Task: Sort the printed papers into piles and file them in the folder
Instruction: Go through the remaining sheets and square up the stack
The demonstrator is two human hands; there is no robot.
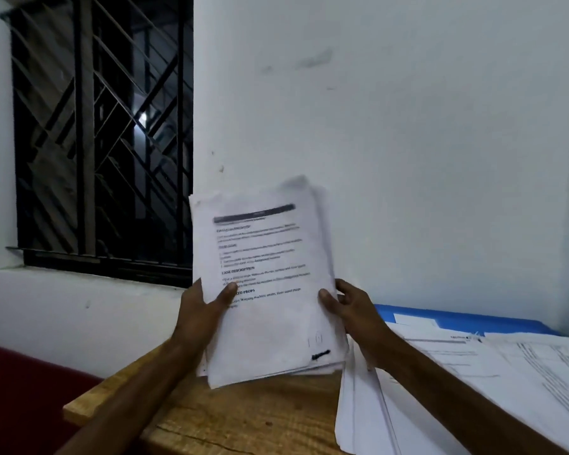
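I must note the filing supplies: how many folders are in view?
1. The folder lies at the far right by the wall, partly under papers; more may be hidden beneath.

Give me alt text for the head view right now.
The left hand and right hand grip a stack of printed papers, held up over a wooden table. More papers lie spread to the right, partly covering a blue folder.

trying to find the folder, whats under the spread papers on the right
A blue folder pokes out from under the spread papers at their far edge, on the wooden table. The rest of it is covered.
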